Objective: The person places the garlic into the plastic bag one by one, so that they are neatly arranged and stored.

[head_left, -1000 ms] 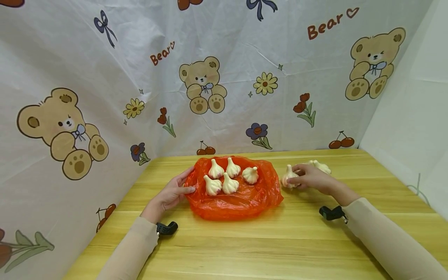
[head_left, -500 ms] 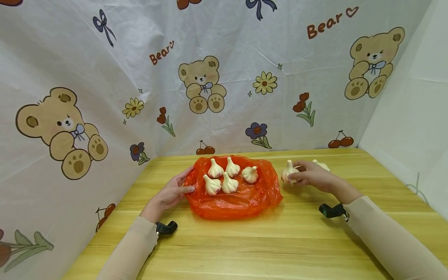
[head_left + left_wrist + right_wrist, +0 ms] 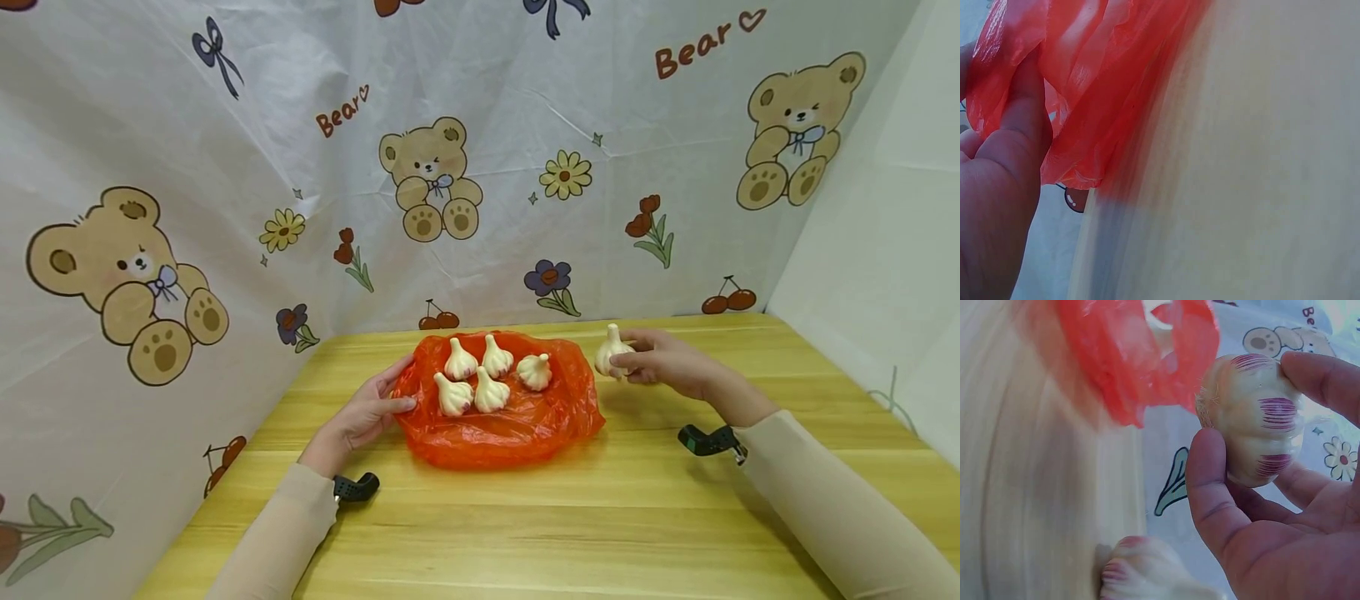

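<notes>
A red plastic bag (image 3: 495, 442) lies spread open on the table, and several garlic bulbs (image 3: 491, 392) sit inside it. My left hand (image 3: 367, 412) holds the bag's left edge, the thumb on the near side; the left wrist view shows the crinkled film (image 3: 1097, 94) between the fingers. Just off the bag's right side, my right hand (image 3: 663, 362) grips another garlic bulb (image 3: 611, 354) with its stem up. Purple streaks mark the underside of that held bulb (image 3: 1260, 425) in the right wrist view, raised above the tabletop.
One more garlic bulb (image 3: 1147, 569) lies on the table below the right hand, hidden behind it in the head view. A sheet printed with bears (image 3: 431, 179) hangs along the table's back and left. A thin cable (image 3: 892, 400) runs at the right edge.
My right hand has lifted its garlic bulb off the table, moving it up and slightly left towards the bag. The left hand stays on the bag's edge, and the bulbs inside have not moved.
</notes>
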Tool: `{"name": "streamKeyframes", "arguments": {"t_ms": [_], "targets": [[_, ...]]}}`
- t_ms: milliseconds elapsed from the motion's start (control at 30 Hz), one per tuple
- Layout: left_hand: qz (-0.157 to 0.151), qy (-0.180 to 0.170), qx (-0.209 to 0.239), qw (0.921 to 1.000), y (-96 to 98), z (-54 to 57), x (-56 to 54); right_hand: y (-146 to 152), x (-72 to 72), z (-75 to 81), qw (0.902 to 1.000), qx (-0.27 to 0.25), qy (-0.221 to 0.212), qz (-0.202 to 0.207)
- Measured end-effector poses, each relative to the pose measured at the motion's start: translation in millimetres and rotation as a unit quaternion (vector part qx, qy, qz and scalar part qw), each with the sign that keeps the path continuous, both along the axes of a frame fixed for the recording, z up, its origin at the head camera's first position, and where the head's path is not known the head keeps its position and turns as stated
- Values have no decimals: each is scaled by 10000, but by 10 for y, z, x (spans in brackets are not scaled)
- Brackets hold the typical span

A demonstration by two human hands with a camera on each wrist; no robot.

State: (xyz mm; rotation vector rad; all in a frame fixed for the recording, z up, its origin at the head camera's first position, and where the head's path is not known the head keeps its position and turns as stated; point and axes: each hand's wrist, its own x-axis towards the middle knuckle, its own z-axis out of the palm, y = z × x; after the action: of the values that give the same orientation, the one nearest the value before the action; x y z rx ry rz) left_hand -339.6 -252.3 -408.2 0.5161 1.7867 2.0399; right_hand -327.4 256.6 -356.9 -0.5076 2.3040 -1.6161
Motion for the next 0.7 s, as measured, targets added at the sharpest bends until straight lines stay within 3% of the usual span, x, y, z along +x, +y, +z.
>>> {"name": "streamKeyframes", "arguments": {"t_ms": [333,700], "targets": [[53,-32,-4,10000,3,-2,-4,-79,22,131,9999,-35,88,51],[19,10,-25,10000,-13,-16,-17,-368,17,263,9993,325,180,30]]}}
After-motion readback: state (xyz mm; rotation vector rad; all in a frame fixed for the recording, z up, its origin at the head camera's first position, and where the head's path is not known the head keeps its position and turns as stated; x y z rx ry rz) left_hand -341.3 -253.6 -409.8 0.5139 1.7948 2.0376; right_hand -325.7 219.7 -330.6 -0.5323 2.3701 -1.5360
